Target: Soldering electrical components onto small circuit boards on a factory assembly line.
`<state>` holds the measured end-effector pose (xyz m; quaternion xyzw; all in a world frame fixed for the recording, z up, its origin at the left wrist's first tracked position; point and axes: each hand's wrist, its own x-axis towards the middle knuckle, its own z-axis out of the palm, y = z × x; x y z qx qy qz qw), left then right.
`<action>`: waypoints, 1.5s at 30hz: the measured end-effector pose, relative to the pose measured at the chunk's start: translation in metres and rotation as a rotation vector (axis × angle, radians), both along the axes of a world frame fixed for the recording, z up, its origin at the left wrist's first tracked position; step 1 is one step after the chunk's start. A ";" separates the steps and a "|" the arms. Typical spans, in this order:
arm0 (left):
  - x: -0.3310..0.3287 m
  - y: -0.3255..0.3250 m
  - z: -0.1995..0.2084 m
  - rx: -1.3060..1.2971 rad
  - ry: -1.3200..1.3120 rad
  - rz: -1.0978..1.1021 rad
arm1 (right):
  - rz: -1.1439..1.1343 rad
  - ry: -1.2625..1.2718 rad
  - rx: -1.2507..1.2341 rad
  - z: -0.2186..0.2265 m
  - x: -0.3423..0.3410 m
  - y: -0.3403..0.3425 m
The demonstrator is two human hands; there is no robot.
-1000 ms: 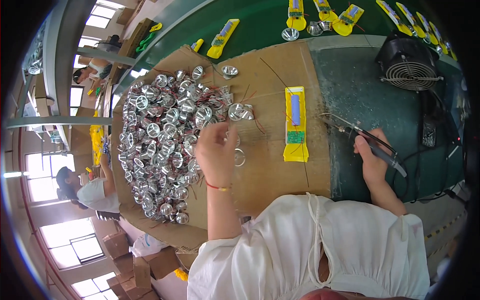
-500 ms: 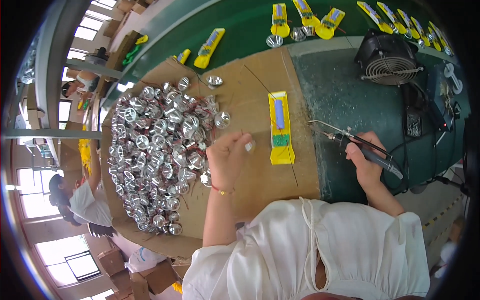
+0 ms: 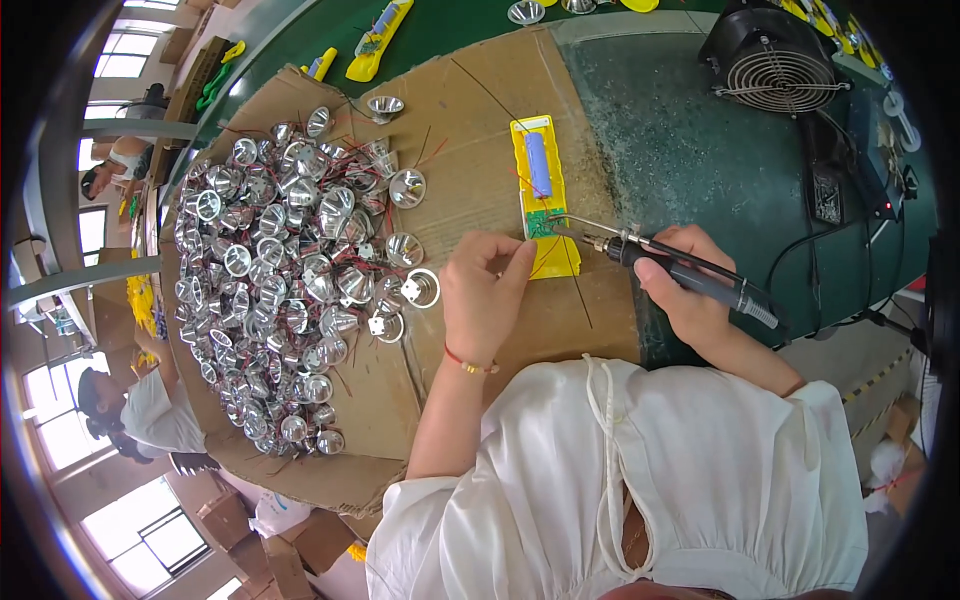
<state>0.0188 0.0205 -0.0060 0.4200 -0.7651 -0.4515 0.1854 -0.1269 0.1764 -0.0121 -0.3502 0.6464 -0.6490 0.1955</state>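
Note:
On the cardboard sheet (image 3: 480, 140) lies a long yellow plastic housing (image 3: 567, 266) with a blue cylindrical battery (image 3: 538, 165), a small green circuit board (image 3: 538, 222) and thin red and black wires. My right hand (image 3: 690, 300) grips a soldering iron (image 3: 680, 275) with a thin curved metal tube along it. Its tip reaches the circuit board; whether it touches cannot be made out. Thumb and index finger of my left hand (image 3: 478, 300) are pinched together at the board's left edge. Whatever lies between them is too small to identify.
Left of my left hand, a large heap of silver reflector cups (image 3: 270, 280) with red and black wires covers the cardboard. A black fan (image 3: 780, 80) stands at the far right. More yellow housings (image 3: 380, 40) lie along the far edge. Two people are at the left.
My right hand has brought the soldering iron left to the circuit board. My left hand has moved in to the board's edge, still pinched. The whole view has shifted slightly.

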 end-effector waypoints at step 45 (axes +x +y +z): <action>0.006 0.008 -0.003 0.065 0.179 -0.008 | -0.042 -0.243 0.088 0.013 0.004 0.013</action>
